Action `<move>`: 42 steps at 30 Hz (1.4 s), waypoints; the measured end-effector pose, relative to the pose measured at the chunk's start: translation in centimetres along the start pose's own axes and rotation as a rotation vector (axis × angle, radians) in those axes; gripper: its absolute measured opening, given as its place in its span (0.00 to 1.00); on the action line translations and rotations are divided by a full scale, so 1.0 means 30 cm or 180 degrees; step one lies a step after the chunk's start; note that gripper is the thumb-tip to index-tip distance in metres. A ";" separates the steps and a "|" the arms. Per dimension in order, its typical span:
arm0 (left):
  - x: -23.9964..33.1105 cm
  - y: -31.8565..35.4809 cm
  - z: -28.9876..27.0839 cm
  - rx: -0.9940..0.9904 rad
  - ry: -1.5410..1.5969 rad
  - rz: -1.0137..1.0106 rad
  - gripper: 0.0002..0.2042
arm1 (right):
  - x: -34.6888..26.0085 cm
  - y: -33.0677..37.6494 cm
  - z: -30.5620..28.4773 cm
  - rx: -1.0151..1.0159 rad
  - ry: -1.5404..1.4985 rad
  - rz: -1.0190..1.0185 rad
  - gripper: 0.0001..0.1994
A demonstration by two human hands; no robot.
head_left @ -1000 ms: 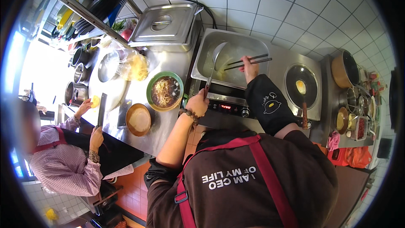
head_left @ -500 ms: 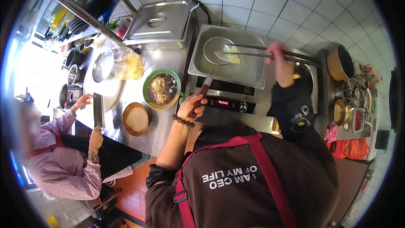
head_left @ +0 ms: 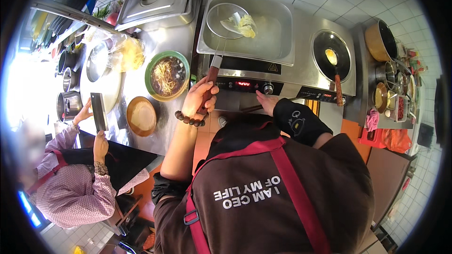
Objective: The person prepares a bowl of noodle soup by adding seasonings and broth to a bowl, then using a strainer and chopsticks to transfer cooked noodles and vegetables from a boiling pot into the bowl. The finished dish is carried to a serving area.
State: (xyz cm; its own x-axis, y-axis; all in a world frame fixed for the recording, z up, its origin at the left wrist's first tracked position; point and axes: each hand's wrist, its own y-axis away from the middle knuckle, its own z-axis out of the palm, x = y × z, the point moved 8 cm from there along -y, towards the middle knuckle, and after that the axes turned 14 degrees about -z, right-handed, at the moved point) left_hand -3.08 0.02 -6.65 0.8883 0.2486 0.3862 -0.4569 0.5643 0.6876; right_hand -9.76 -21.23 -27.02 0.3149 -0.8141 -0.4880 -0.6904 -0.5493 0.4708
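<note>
Over the steaming water tray [head_left: 278,42], my left hand [head_left: 200,99] grips the strainer [head_left: 226,19] by its wooden handle to drain the noodles [head_left: 245,24], while my right hand [head_left: 266,102] rests by the control panel [head_left: 245,84], holding chopsticks [head_left: 252,108].

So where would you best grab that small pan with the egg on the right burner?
By the wooden handle, coming from the near, counter-edge side. The pan sits flat on the burner and its handle runs straight back toward the front edge, away from the hot metal. The right hand is the nearer one.

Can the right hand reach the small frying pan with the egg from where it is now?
Probably yes: the right hand rests at the cooker's front edge, and the frying pan's wooden handle points toward that edge, nothing between.
</note>
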 end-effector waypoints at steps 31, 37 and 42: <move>0.166 -0.114 0.012 0.1984 -0.3374 0.0828 0.19 | 0.062 0.491 -1.038 0.3649 -0.2611 -0.0807 0.08; 0.186 -0.132 0.035 0.1472 -0.2991 0.0099 0.09 | 0.273 0.214 -0.986 0.3735 -0.1036 -0.0341 0.07; 0.126 -0.143 0.120 0.0887 -0.2093 -0.0418 0.09 | 0.310 0.072 -0.949 0.4249 -0.3155 -0.0207 0.11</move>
State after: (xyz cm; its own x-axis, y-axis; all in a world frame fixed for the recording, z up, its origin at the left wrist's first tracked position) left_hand 2.06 -4.29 -5.93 0.7646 -0.3817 0.5193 -0.4214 0.3135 0.8510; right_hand 10.23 -35.37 -9.62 0.2158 -0.0833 -0.9729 -0.8926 0.3872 -0.2311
